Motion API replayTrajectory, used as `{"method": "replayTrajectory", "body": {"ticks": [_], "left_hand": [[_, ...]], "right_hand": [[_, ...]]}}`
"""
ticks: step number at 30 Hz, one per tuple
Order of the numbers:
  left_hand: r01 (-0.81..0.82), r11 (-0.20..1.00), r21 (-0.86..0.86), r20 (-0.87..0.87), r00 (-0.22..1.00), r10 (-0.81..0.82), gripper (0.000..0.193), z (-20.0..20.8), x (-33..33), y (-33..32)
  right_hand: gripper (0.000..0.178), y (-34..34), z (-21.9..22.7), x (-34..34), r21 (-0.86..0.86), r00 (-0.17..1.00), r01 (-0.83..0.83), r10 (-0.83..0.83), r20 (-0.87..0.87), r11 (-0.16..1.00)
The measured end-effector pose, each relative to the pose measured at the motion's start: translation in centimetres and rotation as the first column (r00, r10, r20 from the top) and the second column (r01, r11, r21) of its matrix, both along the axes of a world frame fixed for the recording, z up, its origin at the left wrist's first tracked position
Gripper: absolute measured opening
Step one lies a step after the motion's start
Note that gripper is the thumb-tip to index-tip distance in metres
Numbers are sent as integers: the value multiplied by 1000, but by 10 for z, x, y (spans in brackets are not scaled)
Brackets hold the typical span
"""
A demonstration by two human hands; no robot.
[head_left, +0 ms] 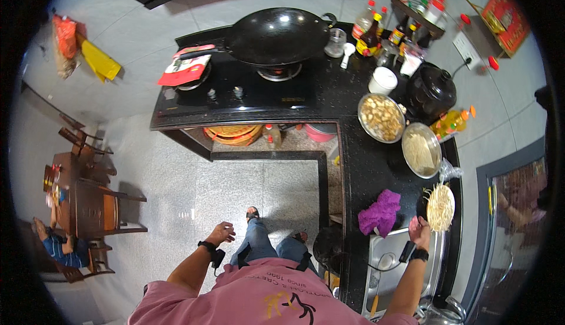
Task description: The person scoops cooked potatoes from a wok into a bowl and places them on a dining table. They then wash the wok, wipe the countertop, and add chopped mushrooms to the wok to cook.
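My left hand point(220, 233) hangs over the floor in front of my body, fingers loosely bent and apart, with nothing in it. On the right, my right hand point(419, 233) is above the far edge of the sink, palm partly turned up. Its fingers look half curled and loose, and no held thing shows. Closest to it is a plate point(432, 228) heaped with thin pale strands point(441, 205), perhaps enoki mushrooms or bean sprouts. Whether the fingers touch the plate's rim I cannot tell. A crumpled purple cloth point(380, 212) lies left of this hand.
The metal sink point(434, 260) holds a long-handled utensil point(378, 287). Farther along the black counter point(376, 172) stand a bowl of cut pieces point(381, 118), another bowl point(421, 150), a black cooker point(431, 91) and several bottles. A wok point(279, 35) sits on the stove.
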State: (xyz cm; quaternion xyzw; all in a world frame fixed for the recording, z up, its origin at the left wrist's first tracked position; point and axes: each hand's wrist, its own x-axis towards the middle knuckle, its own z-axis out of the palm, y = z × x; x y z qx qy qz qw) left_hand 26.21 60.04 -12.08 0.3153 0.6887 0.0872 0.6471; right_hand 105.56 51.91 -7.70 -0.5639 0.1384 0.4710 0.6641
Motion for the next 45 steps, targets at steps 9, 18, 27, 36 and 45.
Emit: {"method": "replayTrajectory", "body": {"ticks": [9,18,27,36,45], "left_hand": [[-167,981,100,393,912,116,49,1,-66,87],[-181,681,710,214,976,36,27,156,-161,418],[-429,792,435,619,781,82,42,205,-139,576],[-384,818,429,546,831,103,21,212,-148,612],[-414,793,447,537,833,132,20,213,-170,656]], "right_hand": [[24,-8,91,-66,143,991,-91,75,113,985],[14,-24,83,-148,89,999,33,-31,-21,995],[27,-116,82,-240,44,927,366,-369,65,929],[20,-160,91,-312,2,862,506,-506,3,862],[20,-164,97,-346,26,902,420,-420,102,907]]}}
